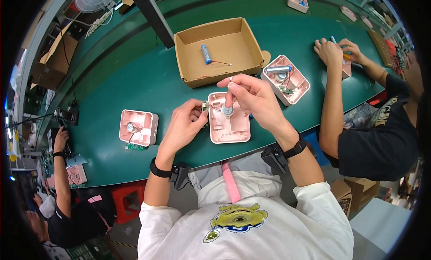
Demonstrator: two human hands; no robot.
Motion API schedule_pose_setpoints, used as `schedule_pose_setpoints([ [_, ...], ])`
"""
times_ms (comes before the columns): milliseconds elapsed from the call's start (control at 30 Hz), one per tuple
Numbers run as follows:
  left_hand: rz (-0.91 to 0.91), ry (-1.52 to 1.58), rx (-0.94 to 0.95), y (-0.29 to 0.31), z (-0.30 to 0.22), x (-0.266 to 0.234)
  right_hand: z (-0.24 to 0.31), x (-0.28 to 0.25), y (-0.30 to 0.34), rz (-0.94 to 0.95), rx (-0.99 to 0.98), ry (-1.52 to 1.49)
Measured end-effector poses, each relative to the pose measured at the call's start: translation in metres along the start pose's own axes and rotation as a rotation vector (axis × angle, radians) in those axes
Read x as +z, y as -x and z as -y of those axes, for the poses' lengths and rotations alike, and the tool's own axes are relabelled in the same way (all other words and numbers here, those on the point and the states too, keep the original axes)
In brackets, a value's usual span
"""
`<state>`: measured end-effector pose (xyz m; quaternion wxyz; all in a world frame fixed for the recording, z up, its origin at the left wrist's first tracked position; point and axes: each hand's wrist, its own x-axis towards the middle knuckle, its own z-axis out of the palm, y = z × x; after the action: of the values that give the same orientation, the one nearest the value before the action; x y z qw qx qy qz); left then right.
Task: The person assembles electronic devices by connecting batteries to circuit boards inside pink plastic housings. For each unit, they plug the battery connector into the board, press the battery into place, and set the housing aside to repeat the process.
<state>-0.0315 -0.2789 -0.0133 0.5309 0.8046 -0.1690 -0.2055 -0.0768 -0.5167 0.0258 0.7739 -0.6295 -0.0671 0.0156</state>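
A pink plastic housing [218,133] lies open side up in front of me, with a round silver speaker [227,111] inside it. At its left edge my left hand [185,120] is closed, the fingers pinching a small green circuit board [205,108]. My right hand [257,98] hangs over the housing's upper right part. Its thumb and index finger are pressed together on what looks like a small white plug [231,79] of a thin wire. A bit of blue, perhaps a battery [251,116], shows beside the housing, mostly hidden by my right hand.
Beyond the housing stands an open cardboard box [188,75] holding a blue wired battery [206,54]. Other pink housings sit at left [153,125] and right [294,98]. Co-workers' hands [330,53] work at the right, another hand [61,139] at far left.
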Motion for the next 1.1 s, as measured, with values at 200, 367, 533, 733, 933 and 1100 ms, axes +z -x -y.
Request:
schedule_pose_setpoints([
  [200,-0.013,-0.013,0.104,-0.017,-0.006,0.004,-0.001,-0.006,0.002,0.039,0.069,-0.176],
  [367,0.060,0.057,0.114,-0.028,-0.002,0.001,0.001,-0.004,0.005,0.018,0.100,-0.147],
  [533,0.080,0.129,0.097,-0.030,0.008,0.002,0.003,-0.004,0.004,-0.010,0.097,-0.114],
  [733,-0.010,0.167,0.191,-0.027,0.020,0.011,0.002,0.004,0.001,-0.091,0.093,0.121],
  [933,-0.065,0.077,0.273,-0.024,0.017,0.012,-0.014,0.012,-0.008,-0.071,-0.058,0.860],
  [1100,-0.079,0.030,0.354,-0.024,0.018,0.014,-0.022,0.016,-0.015,-0.036,-0.084,0.939],
])
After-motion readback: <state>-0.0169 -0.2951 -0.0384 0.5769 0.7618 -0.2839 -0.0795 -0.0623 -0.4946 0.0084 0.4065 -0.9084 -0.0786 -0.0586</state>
